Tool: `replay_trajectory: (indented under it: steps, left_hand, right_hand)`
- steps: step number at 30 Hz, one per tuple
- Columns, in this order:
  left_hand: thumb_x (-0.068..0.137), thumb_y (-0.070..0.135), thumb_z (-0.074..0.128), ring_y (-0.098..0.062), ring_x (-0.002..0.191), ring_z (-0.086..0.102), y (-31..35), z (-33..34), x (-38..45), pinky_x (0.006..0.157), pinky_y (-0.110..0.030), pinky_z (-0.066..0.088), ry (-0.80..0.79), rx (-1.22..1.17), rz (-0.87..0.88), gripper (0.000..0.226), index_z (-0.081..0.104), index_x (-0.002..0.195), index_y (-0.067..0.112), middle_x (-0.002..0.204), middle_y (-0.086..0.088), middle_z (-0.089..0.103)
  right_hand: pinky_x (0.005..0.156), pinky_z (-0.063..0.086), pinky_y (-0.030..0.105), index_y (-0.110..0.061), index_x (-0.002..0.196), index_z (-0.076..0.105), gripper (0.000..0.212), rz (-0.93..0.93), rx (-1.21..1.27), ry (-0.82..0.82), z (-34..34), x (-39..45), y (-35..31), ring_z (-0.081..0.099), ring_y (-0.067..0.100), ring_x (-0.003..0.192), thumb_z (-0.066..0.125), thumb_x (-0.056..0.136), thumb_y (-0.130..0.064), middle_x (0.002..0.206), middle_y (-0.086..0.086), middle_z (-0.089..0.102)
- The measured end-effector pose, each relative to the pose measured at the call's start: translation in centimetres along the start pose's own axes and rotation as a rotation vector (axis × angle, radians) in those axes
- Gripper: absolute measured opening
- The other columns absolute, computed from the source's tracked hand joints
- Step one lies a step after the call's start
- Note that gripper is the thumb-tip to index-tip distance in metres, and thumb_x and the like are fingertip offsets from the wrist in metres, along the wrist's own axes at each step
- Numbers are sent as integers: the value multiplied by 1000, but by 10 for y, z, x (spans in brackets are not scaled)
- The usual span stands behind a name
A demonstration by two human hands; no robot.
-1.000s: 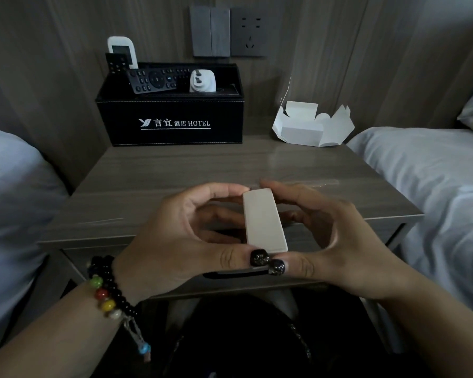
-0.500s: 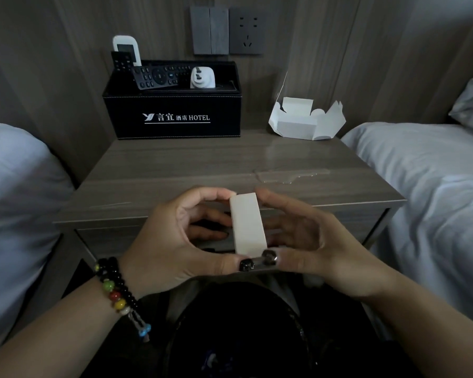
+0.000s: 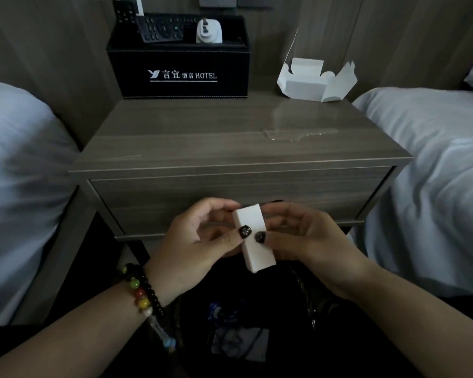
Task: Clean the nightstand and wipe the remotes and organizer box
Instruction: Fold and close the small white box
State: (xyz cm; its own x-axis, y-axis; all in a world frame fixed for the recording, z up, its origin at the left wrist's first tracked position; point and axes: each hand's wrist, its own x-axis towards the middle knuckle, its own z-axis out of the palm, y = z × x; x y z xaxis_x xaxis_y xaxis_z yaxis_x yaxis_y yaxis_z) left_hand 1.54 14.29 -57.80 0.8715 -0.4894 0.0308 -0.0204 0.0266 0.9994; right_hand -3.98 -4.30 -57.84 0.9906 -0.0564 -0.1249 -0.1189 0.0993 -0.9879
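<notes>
Both hands hold a small white box (image 3: 253,237) in front of the nightstand's drawer, below the counter (image 3: 202,143) edge. The left hand (image 3: 200,244) pinches its left side, thumb on its top face; the right hand (image 3: 303,238) pinches the right side likewise. The black organizer box (image 3: 180,75) with remotes (image 3: 164,27) stands at the counter's back left, well apart from either grip, with an opened white carton (image 3: 316,80) at the back right.
</notes>
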Motion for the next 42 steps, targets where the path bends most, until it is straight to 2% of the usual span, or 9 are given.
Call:
replay_trajectory:
  steps: [3,6,9,16,23,28,33,38,42]
  left_hand:
    - [79,5,73,-5,88,70,-3,-7,-3,73,-17,52,-51,256,-21,31,65,105,18,99,0,72]
    - [83,11,71,8,95,64,-3,-19,-2,72,-7,47,-78,514,-38,29,63,109,24,107,9,67]
    - [86,13,68,8,99,62,0,-23,-2,75,-6,48,-88,559,-22,28,63,111,25,108,11,67]
    - [86,5,65,1,91,66,17,-16,4,79,-13,52,-110,510,119,25,66,104,23,99,9,70]
    - [87,2,63,-8,80,71,50,-15,25,76,-25,58,-33,425,311,20,69,96,19,86,3,74]
    - [88,3,63,-7,75,72,76,-12,57,72,-25,59,71,390,432,18,68,96,18,82,6,75]
    - [84,2,66,-17,70,72,72,-6,84,73,-39,59,225,222,416,31,61,108,20,80,-1,74]
    - [82,-1,65,-25,68,69,60,-4,99,64,-37,56,203,129,356,55,43,122,30,87,0,72]
    - [82,-4,63,-19,58,65,59,-8,102,55,-25,51,186,31,333,51,47,115,30,82,-3,71]
  right_hand:
    - [70,59,30,-12,107,68,34,-3,-126,16,2,1,15,70,19,80,76,78,4,95,12,74]
    - [72,55,19,-24,103,64,37,-1,-623,52,-5,7,42,65,8,73,84,74,-13,90,-2,69]
    - [72,51,14,-20,119,62,46,49,-893,-66,-2,11,72,60,4,73,80,77,-19,93,-8,63]
    - [81,48,17,-19,133,57,53,-40,-1048,-181,9,20,94,58,8,89,73,83,-23,116,3,63]
    - [76,52,15,-22,112,71,32,-326,-974,117,-14,12,2,68,6,79,72,81,-12,86,-13,71]
    - [79,58,36,-31,91,75,24,-437,-690,309,-30,18,-69,72,25,77,71,84,-8,80,3,74]
    - [72,47,7,-17,94,75,13,-616,-1108,352,-44,56,-116,66,7,74,71,83,-10,79,-12,69]
    - [86,51,43,-9,112,65,28,-487,-1442,576,-100,126,-159,61,35,100,64,87,-22,112,13,62]
    - [98,42,45,-3,132,43,57,-92,-1121,910,-130,171,-163,50,40,121,64,88,-32,138,19,42]
